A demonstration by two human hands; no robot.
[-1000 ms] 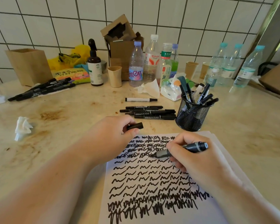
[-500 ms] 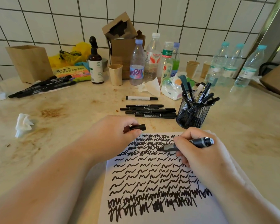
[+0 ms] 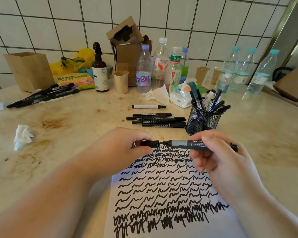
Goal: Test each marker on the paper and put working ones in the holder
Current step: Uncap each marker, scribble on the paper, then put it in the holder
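A stained, pale counter (image 3: pixel 248 134) fills the view, cluttered along its tiled back wall with bottles, cups and boxes. On its near edge lies a white paper (image 3: pixel 162 194) covered in rows of black scribbles. Beyond the paper's far right corner stands a black mesh holder (image 3: pixel 202 121) with several markers already upright in it; just left of it, a small row of spare markers (image 3: pixel 157 119) lies flat on the counter.

Above the top of the paper, the right hand (image 3: pixel 220 162) has its fingers clamped on a grey-and-black marker (image 3: pixel 196 144), held level with its tip pointing left. The left hand (image 3: pixel 126 148) pinches the black cap (image 3: pixel 150 144), its open end almost meeting the tip.

This looks like the capping step — the test apparently done. Next, the tip needs lining up and pressing into the cap, then the marker goes to the holder if it wrote well.
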